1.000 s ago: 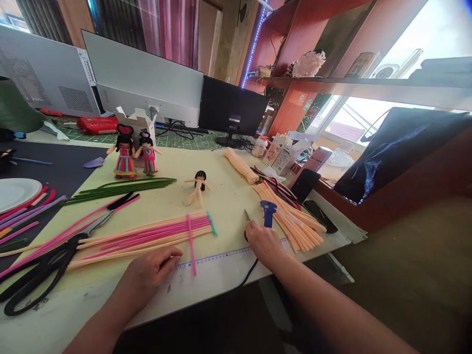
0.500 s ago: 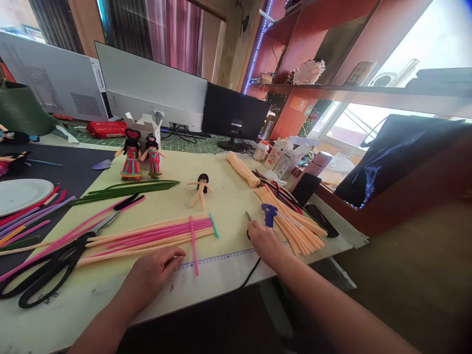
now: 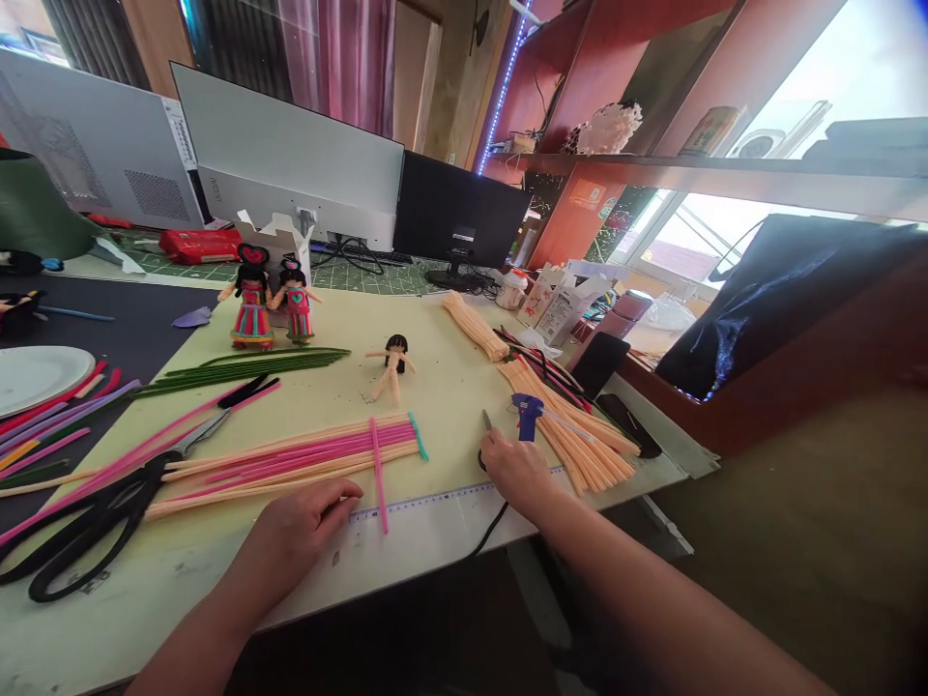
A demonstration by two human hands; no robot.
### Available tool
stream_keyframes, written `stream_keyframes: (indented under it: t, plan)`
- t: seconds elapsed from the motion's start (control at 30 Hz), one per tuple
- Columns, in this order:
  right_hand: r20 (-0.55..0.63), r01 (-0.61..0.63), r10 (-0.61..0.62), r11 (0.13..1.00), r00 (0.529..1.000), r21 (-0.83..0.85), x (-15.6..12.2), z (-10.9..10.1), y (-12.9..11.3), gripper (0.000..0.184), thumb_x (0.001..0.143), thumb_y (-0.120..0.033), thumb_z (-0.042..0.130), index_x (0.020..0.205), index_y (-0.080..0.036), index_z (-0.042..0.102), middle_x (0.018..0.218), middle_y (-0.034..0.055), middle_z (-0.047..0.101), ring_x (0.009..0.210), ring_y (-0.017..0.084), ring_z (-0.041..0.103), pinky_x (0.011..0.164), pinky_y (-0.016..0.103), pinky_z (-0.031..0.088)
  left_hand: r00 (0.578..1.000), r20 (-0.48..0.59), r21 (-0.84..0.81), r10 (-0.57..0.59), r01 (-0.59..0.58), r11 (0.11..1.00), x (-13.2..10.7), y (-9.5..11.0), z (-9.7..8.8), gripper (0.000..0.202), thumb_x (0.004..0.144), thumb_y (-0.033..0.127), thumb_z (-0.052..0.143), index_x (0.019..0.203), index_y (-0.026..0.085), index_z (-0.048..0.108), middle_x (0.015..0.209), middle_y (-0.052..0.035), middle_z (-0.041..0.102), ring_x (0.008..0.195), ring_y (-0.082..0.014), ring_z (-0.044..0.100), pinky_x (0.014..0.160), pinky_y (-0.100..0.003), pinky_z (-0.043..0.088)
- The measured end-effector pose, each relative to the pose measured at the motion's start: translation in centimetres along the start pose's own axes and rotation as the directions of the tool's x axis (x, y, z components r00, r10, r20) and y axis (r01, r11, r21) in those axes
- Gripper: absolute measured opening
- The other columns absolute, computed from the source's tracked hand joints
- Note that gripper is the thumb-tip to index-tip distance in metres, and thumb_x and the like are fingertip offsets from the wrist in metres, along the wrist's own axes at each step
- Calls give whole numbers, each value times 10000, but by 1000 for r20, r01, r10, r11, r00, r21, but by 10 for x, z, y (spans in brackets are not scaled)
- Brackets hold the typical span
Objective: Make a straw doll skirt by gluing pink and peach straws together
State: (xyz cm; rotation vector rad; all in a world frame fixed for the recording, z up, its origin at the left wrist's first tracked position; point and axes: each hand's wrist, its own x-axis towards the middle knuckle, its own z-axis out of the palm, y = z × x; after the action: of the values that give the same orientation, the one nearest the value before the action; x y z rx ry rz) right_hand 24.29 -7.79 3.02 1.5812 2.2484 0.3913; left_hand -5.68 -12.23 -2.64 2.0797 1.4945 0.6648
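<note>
My left hand [image 3: 301,527] rests on the table at the left end of a ruler [image 3: 442,498], its fingers loosely bent and thumb a little apart, holding nothing I can see. A pink pipe cleaner [image 3: 378,474] lies crosswise over a row of pink and peach pipe cleaners [image 3: 311,457], joined at the right by a short teal strip [image 3: 419,437]. My right hand [image 3: 516,474] is closed around small scissors [image 3: 487,420]; the pointed metal tip and part of a dark handle show. Just beyond that hand is a blue glue gun [image 3: 528,414].
Large black scissors [image 3: 134,493] lie at left. An undressed doll [image 3: 395,367] and two dressed dolls [image 3: 251,304] are farther back. Peach pipe cleaner bundles [image 3: 580,435] lie at right, beside a phone [image 3: 600,362]. Monitors [image 3: 290,164] line the back, and a black cable [image 3: 489,532] crosses the front edge.
The whole view has shifted slightly, moving things a little left and up in the picture. Both hands keep nearly the same pose, and the small scissors stay in my right hand.
</note>
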Motion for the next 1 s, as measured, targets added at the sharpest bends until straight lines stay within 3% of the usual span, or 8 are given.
stream_keyframes:
  t: [0.2, 0.37, 0.5, 0.67, 1.0]
  plan:
    - [-29, 38, -39, 999, 999, -18, 0, 10, 2, 318, 883, -53, 353, 1026, -73, 636, 1030, 208, 620, 783, 225, 676, 618, 318, 518, 1000, 16, 28, -15, 14, 1000, -3, 9, -2, 303, 899, 416, 407, 936, 272, 672, 911, 20, 713, 806, -162, 645, 687, -230, 433]
    - [-66, 15, -16, 1000, 998, -21, 10, 2, 11, 270, 894, -65, 382, 990, -87, 634, 998, 177, 647, 802, 214, 682, 620, 290, 502, 1000, 22, 36, -3, 2, 999, -4, 11, -3, 319, 910, 422, 386, 933, 263, 662, 889, 13, 706, 794, -164, 637, 693, -239, 420]
    - [-86, 36, -37, 999, 996, -15, -1, -5, 11, 255, 880, -47, 399, 981, -108, 625, 961, 155, 660, 805, 212, 677, 624, 282, 489, 999, 42, 35, -12, 11, 999, -2, 7, -1, 316, 910, 428, 390, 945, 267, 659, 902, 14, 706, 804, -168, 634, 699, -245, 418]
    - [-73, 49, -50, 999, 996, -13, -13, 1, 1, 274, 872, -33, 375, 956, -107, 624, 946, 150, 652, 772, 215, 671, 614, 287, 487, 999, 27, 32, -24, 24, 999, 0, 6, -1, 329, 897, 449, 402, 950, 271, 675, 926, 8, 714, 814, -171, 645, 712, -244, 431]
    - [-62, 33, -34, 999, 998, -17, 19, 4, 11, 273, 890, -61, 363, 976, -95, 620, 985, 162, 642, 786, 212, 671, 602, 281, 482, 999, 49, 23, -24, 23, 999, 0, 5, -1, 320, 907, 435, 396, 941, 266, 666, 923, 10, 707, 816, -167, 637, 709, -244, 431]
